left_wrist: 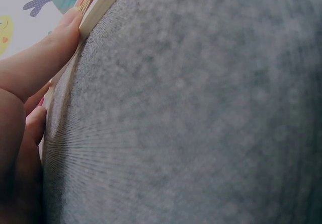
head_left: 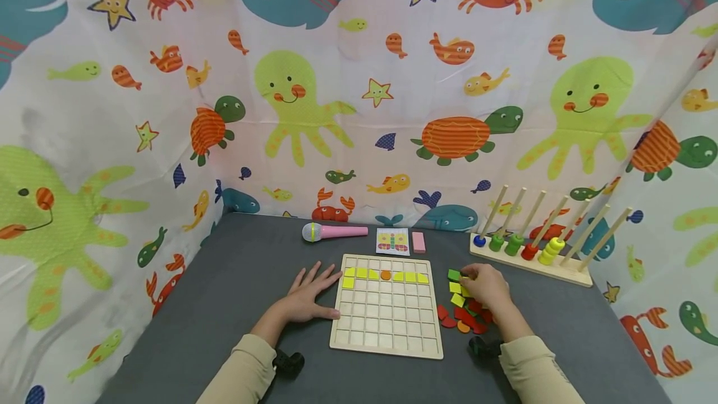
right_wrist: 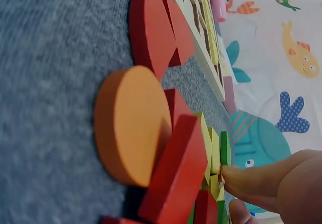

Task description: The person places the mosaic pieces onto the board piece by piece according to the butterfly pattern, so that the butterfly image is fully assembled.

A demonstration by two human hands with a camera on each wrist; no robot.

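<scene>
A wooden grid board [head_left: 387,317] lies on the table. Yellow square tiles [head_left: 361,272] and one orange round tile [head_left: 385,275] form a row near its top, and another yellow tile [head_left: 348,282] sits below that row's left end. My left hand [head_left: 305,298] rests with fingers spread beside the board, its thumb [left_wrist: 65,30] against the left edge. Over the loose tiles right of the board, my right hand [head_left: 488,285] has bent fingers among yellow tiles [head_left: 457,300] and a green tile [head_left: 454,275]. Whether it pinches one is hidden.
Red pieces [right_wrist: 176,168] and an orange disc [right_wrist: 133,126] lie in the loose heap. Behind the board are a pink toy microphone [head_left: 342,232], a butterfly pattern card [head_left: 392,242] and a pink block [head_left: 418,242]. A wooden peg rack with coloured rings [head_left: 527,257] stands at back right.
</scene>
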